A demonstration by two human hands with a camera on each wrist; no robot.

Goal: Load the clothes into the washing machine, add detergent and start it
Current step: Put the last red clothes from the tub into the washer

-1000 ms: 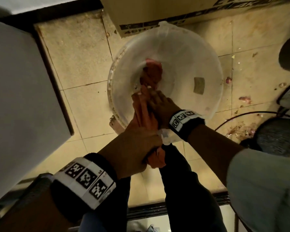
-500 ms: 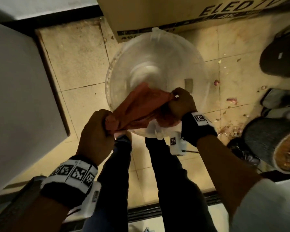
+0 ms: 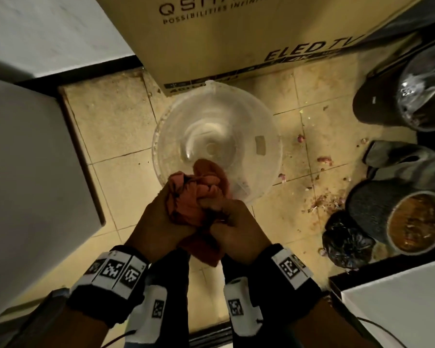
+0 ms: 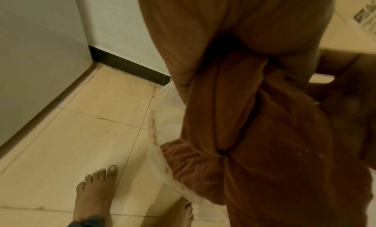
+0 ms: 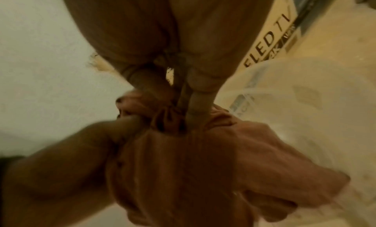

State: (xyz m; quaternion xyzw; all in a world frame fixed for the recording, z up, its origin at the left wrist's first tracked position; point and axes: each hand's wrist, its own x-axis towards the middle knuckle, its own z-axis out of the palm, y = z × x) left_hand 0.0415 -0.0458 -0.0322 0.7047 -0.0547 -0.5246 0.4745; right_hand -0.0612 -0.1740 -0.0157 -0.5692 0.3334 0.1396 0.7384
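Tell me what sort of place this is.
Probably a home utility or storage corner: a tiled floor strewn with scraps, a cardboard TV box against the wall, and a clear plastic basin over which both hands bunch an orange cloth.

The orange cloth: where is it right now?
In the head view the orange cloth is bunched between the left hand and right hand, above the near rim of the clear basin.
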